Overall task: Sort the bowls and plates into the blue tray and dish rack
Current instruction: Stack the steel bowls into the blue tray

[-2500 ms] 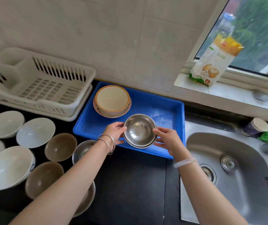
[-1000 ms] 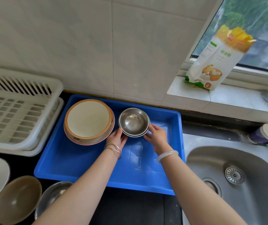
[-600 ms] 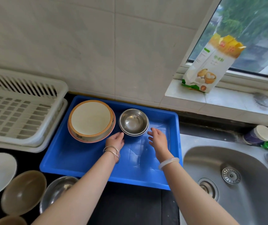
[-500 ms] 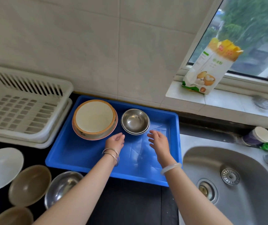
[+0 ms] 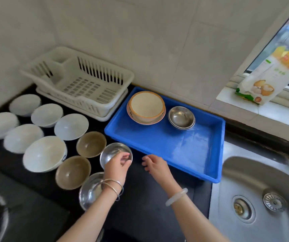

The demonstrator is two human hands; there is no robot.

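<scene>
Where tiles (image 5: 157,49) meet black counter (image 5: 140,206), blue tray (image 5: 175,142) beside sink (image 5: 255,180).

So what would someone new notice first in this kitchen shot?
The bright blue tray beside the sink stands out, holding an orange-rimmed bowl stack and nested steel bowls at its back. Left of it, white bowls and brown bowls crowd the black counter, where the left hand reaches a steel bowl.

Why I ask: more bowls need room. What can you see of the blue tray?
The blue tray is a shallow, rectangular, plastic-looking bin flat on the dark counter between the white dish rack and the sink. At its far end sit a cream bowl in a pinkish dish and nested steel bowls; the rest is bare.
</scene>
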